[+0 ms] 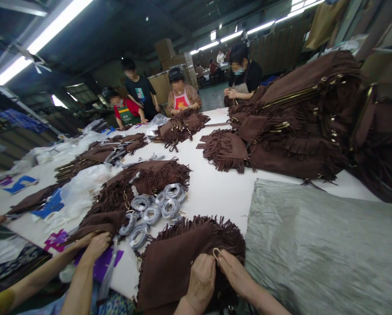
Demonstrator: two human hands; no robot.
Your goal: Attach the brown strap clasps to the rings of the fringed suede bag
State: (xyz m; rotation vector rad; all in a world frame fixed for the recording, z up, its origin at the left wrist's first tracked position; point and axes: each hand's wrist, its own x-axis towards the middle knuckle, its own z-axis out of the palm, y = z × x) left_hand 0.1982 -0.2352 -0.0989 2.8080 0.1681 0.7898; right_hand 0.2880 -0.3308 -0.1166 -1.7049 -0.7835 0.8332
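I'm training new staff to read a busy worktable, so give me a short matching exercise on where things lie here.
Things:
1. gold ring
2. wrapped silver coils
3. grey sheet
4. tall stack of brown fringed bags

Places:
A. far right of the table
B. spread flat at near right
C. between left hand and right hand
D. middle, beside fringed bags

Pairs: 1-C, 2-D, 3-B, 4-A

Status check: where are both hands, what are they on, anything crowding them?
Left hand and right hand pinching a metal ring on the brown fringed bag. Wrapped straps lie just beyond; a co-worker's hands work alongside, apart.
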